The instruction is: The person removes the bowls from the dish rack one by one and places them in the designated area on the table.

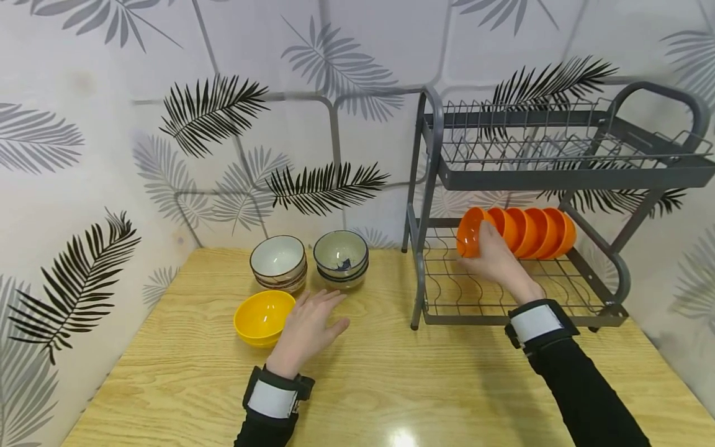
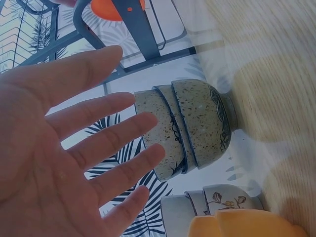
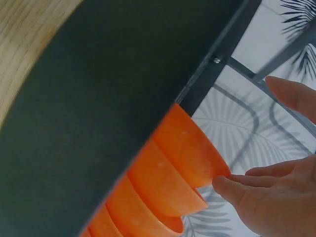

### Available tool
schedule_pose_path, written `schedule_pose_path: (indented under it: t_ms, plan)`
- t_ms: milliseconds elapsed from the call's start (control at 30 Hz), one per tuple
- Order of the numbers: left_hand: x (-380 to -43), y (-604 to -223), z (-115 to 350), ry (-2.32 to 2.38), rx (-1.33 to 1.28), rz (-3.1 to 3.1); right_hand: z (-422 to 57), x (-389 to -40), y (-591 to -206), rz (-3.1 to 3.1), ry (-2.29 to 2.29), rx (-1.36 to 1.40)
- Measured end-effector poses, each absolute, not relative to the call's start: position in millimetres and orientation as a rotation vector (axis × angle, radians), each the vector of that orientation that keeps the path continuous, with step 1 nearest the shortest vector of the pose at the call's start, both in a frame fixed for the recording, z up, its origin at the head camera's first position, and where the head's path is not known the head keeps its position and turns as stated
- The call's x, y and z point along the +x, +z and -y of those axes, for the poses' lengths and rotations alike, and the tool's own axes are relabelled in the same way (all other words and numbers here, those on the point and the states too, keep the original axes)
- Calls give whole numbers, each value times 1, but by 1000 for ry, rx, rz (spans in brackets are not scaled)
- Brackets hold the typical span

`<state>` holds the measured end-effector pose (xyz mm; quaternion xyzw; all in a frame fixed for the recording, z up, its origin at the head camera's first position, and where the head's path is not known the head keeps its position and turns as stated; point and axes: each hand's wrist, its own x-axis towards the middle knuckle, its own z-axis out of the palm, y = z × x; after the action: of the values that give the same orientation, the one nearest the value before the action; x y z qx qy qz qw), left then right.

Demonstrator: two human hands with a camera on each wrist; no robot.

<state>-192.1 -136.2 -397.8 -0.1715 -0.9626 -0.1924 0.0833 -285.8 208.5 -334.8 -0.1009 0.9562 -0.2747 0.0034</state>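
Note:
Orange bowls (image 1: 527,233) stand on edge in a row on the lower tier of the dish rack (image 1: 508,320). My right hand (image 1: 494,257) is at the leftmost one; in the right wrist view a fingertip meets the rim of the end bowl (image 3: 190,148), with the thumb held apart. My left hand (image 1: 310,329) hovers above the table, fingers spread and holding nothing. Beside it are yellow bowls (image 1: 262,316), one nested in another. Behind its fingertips stand a stack of speckled bowls (image 2: 202,123) and a stack of white bowls with brown rims (image 1: 277,257).
The rack's upper tier (image 1: 575,180) is a wire shelf that spans above my right hand. A grey side frame (image 1: 419,267) rises left of the orange bowls. The wooden table (image 1: 391,372) meets a leaf-patterned wall (image 1: 357,124) behind the bowls.

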Motion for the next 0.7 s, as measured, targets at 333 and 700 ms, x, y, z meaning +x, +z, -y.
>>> schedule_pose_path:
  t_ms: [333,700]
  plan:
    - [-192,-397,137,-596,-513,2876,-206,-310,-339,-3054,-693,-247]
    - [-193,-400,137,-600,-519,2884,-206,-331,-343,-3144,-474,-191]
